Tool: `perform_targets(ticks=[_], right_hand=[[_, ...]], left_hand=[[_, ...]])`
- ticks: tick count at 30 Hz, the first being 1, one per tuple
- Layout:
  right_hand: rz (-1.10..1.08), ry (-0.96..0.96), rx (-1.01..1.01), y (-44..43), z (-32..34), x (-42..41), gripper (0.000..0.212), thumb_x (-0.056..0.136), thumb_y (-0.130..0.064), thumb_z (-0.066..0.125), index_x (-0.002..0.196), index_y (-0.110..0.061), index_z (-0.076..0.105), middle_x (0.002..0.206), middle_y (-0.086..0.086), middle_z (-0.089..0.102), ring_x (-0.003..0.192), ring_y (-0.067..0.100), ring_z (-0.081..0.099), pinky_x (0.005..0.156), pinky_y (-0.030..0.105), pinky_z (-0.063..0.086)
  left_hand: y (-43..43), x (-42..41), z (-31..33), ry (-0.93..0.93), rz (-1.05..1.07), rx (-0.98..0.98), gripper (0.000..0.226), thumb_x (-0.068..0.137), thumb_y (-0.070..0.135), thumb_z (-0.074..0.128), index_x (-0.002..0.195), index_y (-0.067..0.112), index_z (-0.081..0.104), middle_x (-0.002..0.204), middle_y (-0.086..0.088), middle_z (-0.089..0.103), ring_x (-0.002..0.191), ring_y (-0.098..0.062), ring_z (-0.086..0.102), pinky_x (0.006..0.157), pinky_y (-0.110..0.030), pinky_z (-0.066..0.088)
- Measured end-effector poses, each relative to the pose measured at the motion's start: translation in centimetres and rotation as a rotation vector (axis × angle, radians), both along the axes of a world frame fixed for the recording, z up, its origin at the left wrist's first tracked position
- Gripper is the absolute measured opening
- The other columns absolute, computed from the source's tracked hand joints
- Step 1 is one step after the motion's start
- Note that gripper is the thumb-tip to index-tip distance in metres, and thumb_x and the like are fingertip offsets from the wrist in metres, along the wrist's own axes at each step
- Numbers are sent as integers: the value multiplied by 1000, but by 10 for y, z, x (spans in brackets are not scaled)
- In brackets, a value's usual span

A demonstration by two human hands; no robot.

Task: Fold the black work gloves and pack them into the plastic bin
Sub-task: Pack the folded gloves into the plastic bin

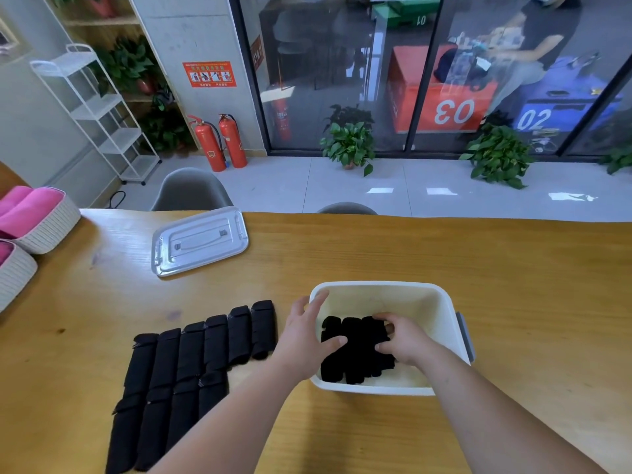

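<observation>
A white plastic bin stands on the wooden table, right of centre. Folded black gloves lie side by side on its floor. My left hand rests over the bin's left rim, fingers straight, thumb touching the gloves. My right hand is inside the bin, fingers curled round the right end of the glove bundle. Several more folded black gloves lie in rows on the table to the left of the bin.
A clear plastic lid lies at the table's far side. Two white woven baskets with pink cloth sit at the left edge. Grey chairs stand behind the table.
</observation>
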State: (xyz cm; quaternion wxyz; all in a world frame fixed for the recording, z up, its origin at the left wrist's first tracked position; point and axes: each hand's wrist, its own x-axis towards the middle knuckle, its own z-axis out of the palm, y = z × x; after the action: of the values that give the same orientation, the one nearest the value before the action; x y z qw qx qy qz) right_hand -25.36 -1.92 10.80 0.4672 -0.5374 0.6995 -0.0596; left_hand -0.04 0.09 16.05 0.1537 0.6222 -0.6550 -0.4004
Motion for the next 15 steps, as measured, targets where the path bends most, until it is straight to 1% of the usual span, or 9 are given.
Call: perform_targets(ticks=[2, 4, 5, 7, 9, 10, 12, 13, 15], right_hand=[[-12, -2, 0, 1, 5, -2, 77, 87, -10, 81, 154, -34, 50, 129, -2, 66, 111, 20, 67, 87, 34, 62], [6, 64, -34, 3, 15, -4, 75, 91, -10, 78, 155, -34, 48, 131, -2, 65, 106, 18, 66, 81, 27, 57], [9, 112, -66, 3, 22, -6, 73, 92, -11, 75, 155, -37, 47, 131, -3, 66, 103, 18, 65, 79, 28, 56], [41, 269, -138, 3, 36, -9, 71, 93, -9, 67, 152, -41, 47, 127, -8, 67, 95, 17, 66, 75, 31, 58], [123, 440, -216, 3, 47, -12, 70, 89, -3, 61, 149, -39, 50, 126, -9, 66, 92, 19, 66, 69, 33, 56], [163, 502, -244, 4, 50, -12, 68, 87, -1, 60, 146, -35, 52, 124, -8, 65, 92, 21, 65, 68, 34, 56], [223, 594, -284, 7, 57, -11, 52, 85, -1, 58, 129, -28, 58, 109, -7, 61, 84, 21, 63, 65, 38, 56], [245, 631, -286, 8, 59, -9, 45, 84, 0, 56, 121, -26, 57, 101, -7, 58, 78, 20, 60, 63, 37, 55], [262, 651, -256, 12, 59, -4, 41, 83, 2, 54, 114, -24, 55, 94, -6, 52, 72, 19, 57, 59, 36, 53]], left_hand=[[0, 2, 0, -2, 0, 6, 95, 92, 53, 79, 161, 60, 13, 169, 17, 9, 156, -18, 26, 117, -36, 39], [0, 3, 0, -11, -4, 14, 96, 92, 52, 79, 161, 59, 13, 169, 19, 9, 155, -19, 28, 118, -37, 40], [0, 3, 1, -13, -7, 16, 96, 92, 52, 79, 161, 59, 13, 168, 19, 9, 154, -19, 29, 118, -38, 41], [0, 2, 2, -13, -10, 18, 96, 93, 51, 79, 162, 58, 13, 169, 18, 9, 153, -19, 31, 117, -37, 42], [0, 0, 2, -17, -8, 15, 96, 93, 51, 79, 163, 57, 13, 169, 16, 10, 152, -18, 32, 116, -36, 42], [0, 0, 2, -19, -6, 15, 96, 93, 51, 79, 163, 57, 13, 169, 16, 11, 152, -18, 33, 116, -37, 43], [0, 1, 2, -25, -7, 14, 97, 92, 51, 79, 163, 56, 13, 169, 16, 11, 151, -19, 34, 116, -39, 44], [0, 1, 1, -29, -9, 15, 97, 92, 51, 79, 163, 56, 13, 169, 17, 11, 151, -19, 35, 116, -40, 45], [0, 1, 1, -33, -10, 20, 97, 92, 52, 80, 162, 57, 13, 169, 16, 11, 150, -19, 36, 115, -41, 46]])
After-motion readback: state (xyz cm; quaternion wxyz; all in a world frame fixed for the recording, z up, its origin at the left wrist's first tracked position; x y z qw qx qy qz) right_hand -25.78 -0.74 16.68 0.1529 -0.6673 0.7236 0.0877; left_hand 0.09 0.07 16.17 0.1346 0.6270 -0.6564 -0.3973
